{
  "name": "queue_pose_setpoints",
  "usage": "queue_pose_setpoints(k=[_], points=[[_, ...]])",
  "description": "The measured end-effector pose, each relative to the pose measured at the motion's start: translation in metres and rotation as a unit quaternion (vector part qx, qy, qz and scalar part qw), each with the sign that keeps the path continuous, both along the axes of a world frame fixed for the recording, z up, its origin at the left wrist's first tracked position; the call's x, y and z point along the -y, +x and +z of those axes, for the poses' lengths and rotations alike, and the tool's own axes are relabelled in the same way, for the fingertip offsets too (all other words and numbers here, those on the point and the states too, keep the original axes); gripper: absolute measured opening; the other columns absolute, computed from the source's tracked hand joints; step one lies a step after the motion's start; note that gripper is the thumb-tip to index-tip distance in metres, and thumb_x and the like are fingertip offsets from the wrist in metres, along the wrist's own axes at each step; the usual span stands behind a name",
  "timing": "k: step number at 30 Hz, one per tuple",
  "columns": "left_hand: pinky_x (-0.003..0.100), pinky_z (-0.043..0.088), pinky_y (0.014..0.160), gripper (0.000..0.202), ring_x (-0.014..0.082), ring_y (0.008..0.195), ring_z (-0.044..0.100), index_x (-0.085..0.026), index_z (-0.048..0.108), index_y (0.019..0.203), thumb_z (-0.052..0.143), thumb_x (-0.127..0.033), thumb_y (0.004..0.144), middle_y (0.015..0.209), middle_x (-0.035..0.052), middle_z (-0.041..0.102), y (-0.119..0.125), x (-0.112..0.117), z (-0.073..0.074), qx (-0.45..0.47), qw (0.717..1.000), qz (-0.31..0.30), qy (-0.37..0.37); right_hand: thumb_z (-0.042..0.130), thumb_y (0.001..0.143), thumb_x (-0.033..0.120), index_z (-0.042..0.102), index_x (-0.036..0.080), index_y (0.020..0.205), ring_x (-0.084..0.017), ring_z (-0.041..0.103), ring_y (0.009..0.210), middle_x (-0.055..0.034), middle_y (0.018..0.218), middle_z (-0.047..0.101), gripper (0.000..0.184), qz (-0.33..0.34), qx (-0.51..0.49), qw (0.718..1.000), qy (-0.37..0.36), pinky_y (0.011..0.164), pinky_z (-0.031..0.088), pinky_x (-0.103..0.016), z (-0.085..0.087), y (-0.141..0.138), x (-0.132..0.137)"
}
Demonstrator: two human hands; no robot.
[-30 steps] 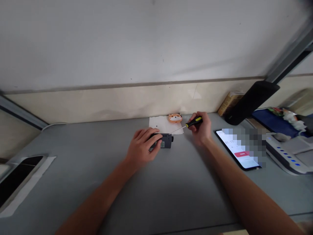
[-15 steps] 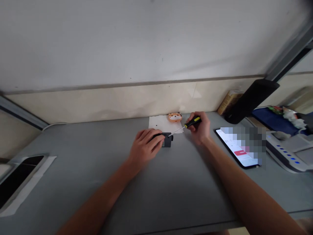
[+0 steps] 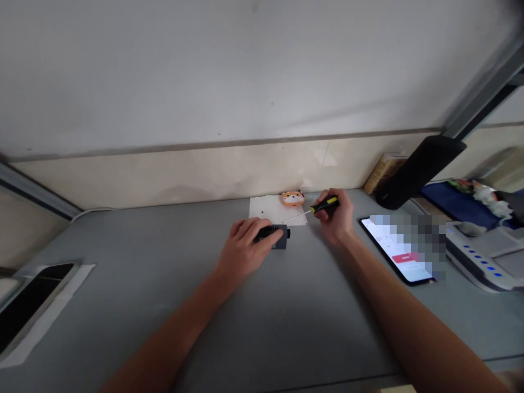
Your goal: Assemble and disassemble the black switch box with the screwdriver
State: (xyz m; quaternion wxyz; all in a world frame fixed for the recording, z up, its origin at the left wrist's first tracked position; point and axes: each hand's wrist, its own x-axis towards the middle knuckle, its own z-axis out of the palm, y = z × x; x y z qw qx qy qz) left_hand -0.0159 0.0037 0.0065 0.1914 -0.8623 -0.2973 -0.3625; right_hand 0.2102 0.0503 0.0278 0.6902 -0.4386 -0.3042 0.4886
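Note:
My left hand (image 3: 248, 245) is closed around a small dark grey box-shaped device (image 3: 280, 242) with a row of slots along its top, its left part hidden by my fingers. My right hand (image 3: 336, 215) grips a screwdriver (image 3: 325, 204) with a black and yellow handle. The thin metal shaft points left, and its tip is just above the device's far edge; whether they touch I cannot tell. Behind the device lies a white paper sheet (image 3: 266, 206) with a small dark speck on it. An orange animal-face case (image 3: 292, 198) rests on the paper's back edge.
A lit phone (image 3: 393, 254) lies right of my right forearm, beside a white power strip (image 3: 483, 256). A black cylinder (image 3: 421, 172) leans near a small box (image 3: 382, 172) at the wall. At the far left is a dark-screened device (image 3: 36, 297) on white material.
The screwdriver tip has left the device's top face and is now beyond its far edge. My left thumb has slid right along the device, whose slotted side shows more.

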Motion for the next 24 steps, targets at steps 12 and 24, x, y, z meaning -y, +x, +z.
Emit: queue_pose_setpoints(k=[12, 24], points=[[0.035, 0.043, 0.097, 0.031, 0.0203, 0.107, 0.064, -0.023, 0.065, 0.123, 0.054, -0.01, 0.097, 0.112, 0.0056, 0.073, 0.011, 0.011, -0.006, 0.007, 0.999, -0.032, -0.031, 0.062, 0.074, 0.081, 0.07, 0.021, 0.081, -0.01, 0.046, 0.048, 0.0029, 0.06, 0.06, 0.061, 0.075, 0.231, 0.97, 0.015, 0.049, 0.036, -0.026, -0.018, -0.019, 0.002], [0.031, 0.054, 0.074, 0.018, 0.017, 0.08, 0.062, -0.023, 0.05, 0.106, 0.051, -0.017, 0.088, 0.097, 0.0043, 0.063, -0.015, -0.003, -0.002, 0.193, 0.911, -0.083, -0.356, 0.064, 0.076, 0.078, 0.073, 0.021, 0.081, -0.01, 0.044, 0.046, 0.0017, 0.06, 0.061, 0.058, 0.094, 0.223, 0.97, 0.004, 0.044, 0.032, -0.027, -0.016, -0.018, 0.003]])
